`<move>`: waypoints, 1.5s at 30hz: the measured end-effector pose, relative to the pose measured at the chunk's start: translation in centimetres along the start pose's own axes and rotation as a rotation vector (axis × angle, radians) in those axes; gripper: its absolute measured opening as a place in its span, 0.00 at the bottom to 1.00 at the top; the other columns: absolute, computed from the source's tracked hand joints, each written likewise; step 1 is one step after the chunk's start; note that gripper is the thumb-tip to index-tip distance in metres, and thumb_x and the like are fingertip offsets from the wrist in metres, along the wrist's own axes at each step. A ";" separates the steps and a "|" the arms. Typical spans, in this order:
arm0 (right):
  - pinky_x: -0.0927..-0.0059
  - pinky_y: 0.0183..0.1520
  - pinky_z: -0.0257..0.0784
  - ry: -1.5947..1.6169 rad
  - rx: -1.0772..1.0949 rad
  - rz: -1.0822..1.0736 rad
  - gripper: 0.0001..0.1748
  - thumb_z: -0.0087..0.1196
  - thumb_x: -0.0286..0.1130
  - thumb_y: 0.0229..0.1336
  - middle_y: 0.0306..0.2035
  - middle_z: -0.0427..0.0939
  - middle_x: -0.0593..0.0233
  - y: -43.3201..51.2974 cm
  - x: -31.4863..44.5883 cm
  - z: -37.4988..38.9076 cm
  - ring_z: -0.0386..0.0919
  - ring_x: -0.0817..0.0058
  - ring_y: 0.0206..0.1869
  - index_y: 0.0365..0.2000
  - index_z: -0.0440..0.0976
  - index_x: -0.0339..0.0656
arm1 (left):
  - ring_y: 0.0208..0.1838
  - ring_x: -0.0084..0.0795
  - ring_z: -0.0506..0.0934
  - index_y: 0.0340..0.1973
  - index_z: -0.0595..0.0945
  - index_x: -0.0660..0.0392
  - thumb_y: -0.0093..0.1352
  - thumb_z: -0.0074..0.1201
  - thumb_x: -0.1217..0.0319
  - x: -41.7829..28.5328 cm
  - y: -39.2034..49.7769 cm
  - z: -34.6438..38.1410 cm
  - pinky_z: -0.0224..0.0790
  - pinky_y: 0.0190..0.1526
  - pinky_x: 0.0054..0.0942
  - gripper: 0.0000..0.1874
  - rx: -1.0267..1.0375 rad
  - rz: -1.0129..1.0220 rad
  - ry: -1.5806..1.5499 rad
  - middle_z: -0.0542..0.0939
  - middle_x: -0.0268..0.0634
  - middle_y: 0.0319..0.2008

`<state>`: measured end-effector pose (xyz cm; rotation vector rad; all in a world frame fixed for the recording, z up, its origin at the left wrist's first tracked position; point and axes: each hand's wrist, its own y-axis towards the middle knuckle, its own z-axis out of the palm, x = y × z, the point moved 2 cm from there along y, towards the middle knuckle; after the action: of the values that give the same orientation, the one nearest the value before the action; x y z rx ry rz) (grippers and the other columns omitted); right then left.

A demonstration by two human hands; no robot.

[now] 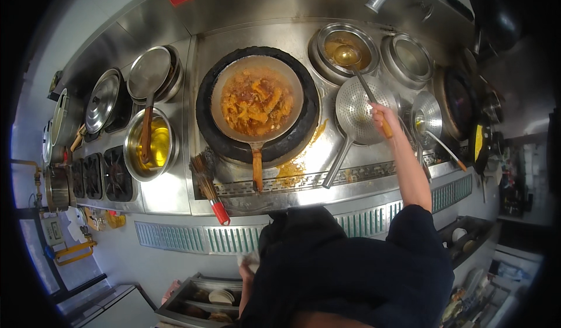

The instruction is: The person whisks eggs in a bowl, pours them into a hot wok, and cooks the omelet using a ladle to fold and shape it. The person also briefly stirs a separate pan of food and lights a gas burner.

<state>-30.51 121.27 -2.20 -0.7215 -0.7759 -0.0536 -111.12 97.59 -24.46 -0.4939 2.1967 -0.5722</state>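
My right hand (382,119) is closed around the wooden handle of a metal ladle (347,55). The ladle's bowl rests in the brownish liquid of a steel pot (371,67) at the back. Under the ladle's shaft lies a perforated steel strainer (366,104). To the left, a wok (257,139) with a wooden handle sits on a black burner ring, holding orange-brown food in bubbling sauce. Low by my left side, my left hand (248,264) holds a whitish cloth (250,260). Its fingers are partly hidden.
A bamboo wok brush (206,183) lies left of the wok handle. Further left, a fine sieve (150,71) extends over a steel bowl of yellow oil (131,152). A second strainer (427,113) and a dark wok (453,102) stand at right. Sauce is spilled on the steel counter (298,163).
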 end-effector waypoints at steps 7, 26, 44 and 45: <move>0.84 0.14 0.56 -0.227 -0.109 -0.065 0.10 0.56 0.29 0.65 0.27 0.72 0.71 -12.2 -0.9 2.5 0.62 0.89 0.16 0.44 0.71 0.38 | 0.50 0.36 0.79 0.52 0.82 0.63 0.73 0.41 0.49 -2.3 5.4 2.4 0.73 0.53 0.36 0.30 0.294 -0.173 -0.871 0.82 0.43 0.48; 0.74 0.22 0.66 -0.971 -0.338 -0.048 0.32 0.60 0.29 0.60 0.20 0.75 0.68 -30.7 -16.6 11.0 0.69 0.85 0.19 0.64 0.71 0.34 | 0.29 0.20 0.61 0.27 0.77 0.51 0.71 0.47 0.59 4.3 9.0 2.5 0.56 0.33 0.27 0.13 0.299 -0.082 -0.637 0.65 0.25 0.23; 0.69 0.36 0.78 -0.635 -0.469 -0.030 0.22 0.59 0.44 0.66 0.42 0.77 0.57 -13.3 -18.0 -7.9 0.79 0.70 0.37 0.50 0.70 0.39 | 0.43 0.40 0.78 0.44 0.82 0.64 0.63 0.52 0.63 0.4 7.4 -1.1 0.70 0.49 0.40 0.19 0.207 -0.283 -0.673 0.81 0.42 0.39; 0.65 0.43 0.81 -0.735 -0.537 -0.022 0.29 0.61 0.45 0.65 0.49 0.78 0.54 -13.0 -17.3 -8.4 0.81 0.65 0.45 0.57 0.69 0.36 | 0.40 0.42 0.78 0.42 0.81 0.65 0.61 0.54 0.64 -1.1 6.8 -1.8 0.70 0.47 0.41 0.19 0.220 -0.341 -0.717 0.80 0.42 0.36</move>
<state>-41.72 102.62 -10.22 -1.2711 -1.5021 -0.0141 -112.96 104.20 -26.49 -0.8143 1.3621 -0.6762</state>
